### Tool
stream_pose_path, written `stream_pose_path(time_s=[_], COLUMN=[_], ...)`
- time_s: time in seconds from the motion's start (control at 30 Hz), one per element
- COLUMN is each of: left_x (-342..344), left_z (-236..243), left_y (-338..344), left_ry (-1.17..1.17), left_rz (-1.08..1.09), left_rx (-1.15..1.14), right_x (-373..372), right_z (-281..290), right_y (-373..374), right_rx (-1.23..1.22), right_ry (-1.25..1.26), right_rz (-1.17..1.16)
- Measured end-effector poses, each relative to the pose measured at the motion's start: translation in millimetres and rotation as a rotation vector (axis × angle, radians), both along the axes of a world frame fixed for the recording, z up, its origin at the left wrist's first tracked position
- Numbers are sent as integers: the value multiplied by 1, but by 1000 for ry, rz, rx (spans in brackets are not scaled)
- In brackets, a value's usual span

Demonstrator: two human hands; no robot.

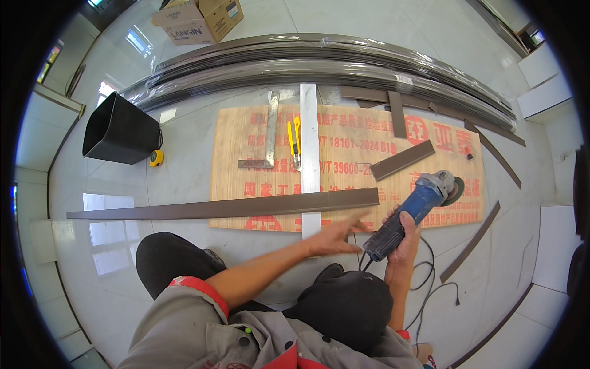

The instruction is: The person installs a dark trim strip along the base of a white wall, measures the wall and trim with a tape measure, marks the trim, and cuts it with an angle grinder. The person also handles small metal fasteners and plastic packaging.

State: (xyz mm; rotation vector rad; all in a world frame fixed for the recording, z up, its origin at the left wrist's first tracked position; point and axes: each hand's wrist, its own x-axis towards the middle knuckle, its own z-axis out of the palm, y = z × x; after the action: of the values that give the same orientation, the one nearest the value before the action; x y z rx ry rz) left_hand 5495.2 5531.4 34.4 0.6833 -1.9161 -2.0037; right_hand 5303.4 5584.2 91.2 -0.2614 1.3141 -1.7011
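Observation:
My right hand (407, 241) is wrapped round the body of a blue and black angle grinder (414, 208), whose disc points up and to the right. My left hand (335, 238) is held out to the left of the grinder, slightly blurred, its fingers apart and nothing seen in them. Just beyond it lies a long brown trim strip (227, 208), running left across a white bar (310, 141). The bar crosses a printed wooden board (353, 166) on the floor. A short brown trim piece (402, 160) rests on the board near the grinder's head.
On the board are a yellow utility knife (294, 138) and a metal square (269, 135). A black bin (120, 130) and yellow tape measure (157, 158) stand left. Wrapped long strips (319, 64) and a cardboard box (200, 21) lie beyond. A black cord (425, 289) trails at right.

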Motion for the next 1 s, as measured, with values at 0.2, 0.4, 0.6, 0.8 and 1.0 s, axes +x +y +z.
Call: stream_pose_path(time_s=[0.2,0.4,0.6,0.8,1.0], left_x=[108,106,112,113,115], left_z=[-76,-88,-95,-98,-104], left_y=[-66,-95,-104,-106,-103], left_ry=[-862,-814,-655,-625,-621], left_rz=[-16,161,243,276,294], left_rx=[-741,-720,-587,-574,-615], right_x=[5,32,69,93,93], right_z=[-2,-24,-73,-99,-106], right_y=[-11,-39,-71,-85,-85], right_rx=[132,199,239,286,283], right_ry=[27,75,87,29,16], right_rz=[188,463,691,775,800])
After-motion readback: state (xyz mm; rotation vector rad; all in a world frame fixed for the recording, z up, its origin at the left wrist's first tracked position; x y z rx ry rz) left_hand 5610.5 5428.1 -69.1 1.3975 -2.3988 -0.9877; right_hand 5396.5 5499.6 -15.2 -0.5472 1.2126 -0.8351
